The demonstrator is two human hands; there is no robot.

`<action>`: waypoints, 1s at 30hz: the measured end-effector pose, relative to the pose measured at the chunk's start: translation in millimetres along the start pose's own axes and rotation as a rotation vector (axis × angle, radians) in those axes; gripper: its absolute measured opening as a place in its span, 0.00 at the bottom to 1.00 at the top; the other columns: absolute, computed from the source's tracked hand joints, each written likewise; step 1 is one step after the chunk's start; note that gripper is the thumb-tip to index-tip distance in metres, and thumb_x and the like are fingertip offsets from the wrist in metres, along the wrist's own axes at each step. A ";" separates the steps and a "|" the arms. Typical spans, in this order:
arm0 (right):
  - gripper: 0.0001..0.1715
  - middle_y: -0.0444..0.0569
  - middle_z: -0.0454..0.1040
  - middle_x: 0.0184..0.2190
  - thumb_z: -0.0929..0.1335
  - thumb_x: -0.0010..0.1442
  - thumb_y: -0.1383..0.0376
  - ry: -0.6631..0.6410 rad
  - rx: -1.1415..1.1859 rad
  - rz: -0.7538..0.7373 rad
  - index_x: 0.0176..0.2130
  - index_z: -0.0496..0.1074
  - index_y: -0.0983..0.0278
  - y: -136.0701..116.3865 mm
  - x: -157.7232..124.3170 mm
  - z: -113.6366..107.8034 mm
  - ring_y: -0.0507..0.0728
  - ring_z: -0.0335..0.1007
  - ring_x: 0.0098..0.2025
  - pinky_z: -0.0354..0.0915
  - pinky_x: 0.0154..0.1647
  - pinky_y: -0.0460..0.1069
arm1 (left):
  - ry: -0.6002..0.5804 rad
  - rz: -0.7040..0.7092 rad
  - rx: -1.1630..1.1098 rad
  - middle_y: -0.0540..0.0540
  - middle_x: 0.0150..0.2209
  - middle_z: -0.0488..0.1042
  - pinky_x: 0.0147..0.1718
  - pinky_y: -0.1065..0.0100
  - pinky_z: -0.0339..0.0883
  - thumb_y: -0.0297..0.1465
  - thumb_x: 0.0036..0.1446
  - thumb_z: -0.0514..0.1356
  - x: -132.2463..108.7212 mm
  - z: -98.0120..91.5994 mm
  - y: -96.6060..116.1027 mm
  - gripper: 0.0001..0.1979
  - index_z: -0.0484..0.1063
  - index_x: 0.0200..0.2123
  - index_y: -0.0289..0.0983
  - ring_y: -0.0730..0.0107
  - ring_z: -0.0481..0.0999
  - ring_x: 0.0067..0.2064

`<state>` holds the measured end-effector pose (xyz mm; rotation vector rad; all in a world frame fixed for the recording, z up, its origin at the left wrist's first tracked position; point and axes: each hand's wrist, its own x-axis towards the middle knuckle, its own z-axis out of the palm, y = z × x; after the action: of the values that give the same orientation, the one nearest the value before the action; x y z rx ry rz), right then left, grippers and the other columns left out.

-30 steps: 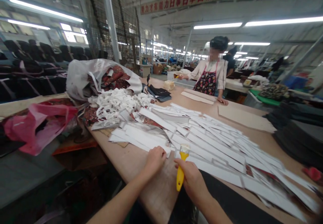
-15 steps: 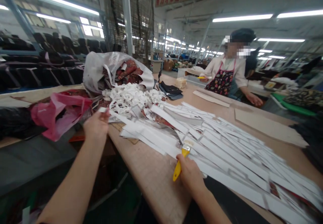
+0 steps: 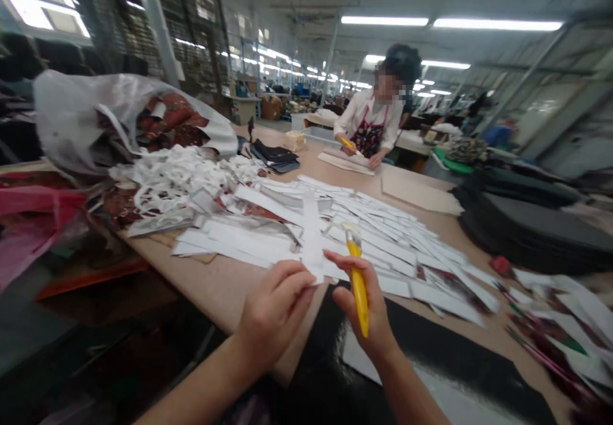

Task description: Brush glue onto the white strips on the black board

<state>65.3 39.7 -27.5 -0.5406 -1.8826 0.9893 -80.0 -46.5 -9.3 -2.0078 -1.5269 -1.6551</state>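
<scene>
Head view: a single white strip [image 3: 312, 233] is seen pinched at its lower end between thumb and forefinger of the left hand [image 3: 275, 310], its length held up over the spread of paper strips [image 3: 393, 240] that covers the bench [image 3: 225, 288]. Half a second earlier that hand was stretched far out to the left edge of the spread; it has since been drawn back in front of the body, with one strip separated from the rest. The brush [image 3: 358, 284] is clasped by its yellow handle in the closed grip of the right hand [image 3: 378, 323] and has been tipped from a low slant to near upright, bristles just beside the strip. Strip and brush are thus judged to have been brought together for the work in hand. Beyond, a co-worker [image 3: 371, 125] is bent over a board.
</scene>
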 end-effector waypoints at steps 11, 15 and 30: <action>0.18 0.46 0.74 0.33 0.68 0.51 0.54 0.149 -0.685 0.441 0.41 0.68 0.57 -3.4 -138.4 -169.3 0.55 0.74 0.33 0.69 0.33 0.45 | -0.062 -0.890 -0.805 0.56 0.21 0.63 0.16 0.78 0.53 0.36 0.49 0.62 3.4 76.7 32.3 0.10 0.66 0.29 0.36 0.83 0.59 0.18; 0.23 0.49 0.74 0.31 0.69 0.45 0.52 0.166 -0.688 0.683 0.40 0.69 0.59 15.3 -185.6 -228.2 0.58 0.74 0.32 0.70 0.32 0.48 | -0.440 -1.079 -0.710 0.55 0.20 0.63 0.18 0.75 0.53 0.38 0.45 0.61 -39.3 100.5 12.0 0.12 0.66 0.25 0.35 0.80 0.59 0.19; 0.22 0.47 0.73 0.28 0.66 0.45 0.50 0.306 -0.746 0.786 0.38 0.69 0.57 42.2 -213.3 -218.4 0.59 0.72 0.29 0.66 0.31 0.52 | -0.850 -0.732 0.062 0.49 0.27 0.70 0.29 0.70 0.56 0.32 0.50 0.57 -63.4 115.9 -0.7 0.06 0.68 0.24 0.36 0.69 0.69 0.31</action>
<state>358.6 4.9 -115.6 -1.8582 -1.7249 0.5590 3.5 -10.7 -105.2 -2.4278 -2.8028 -0.8114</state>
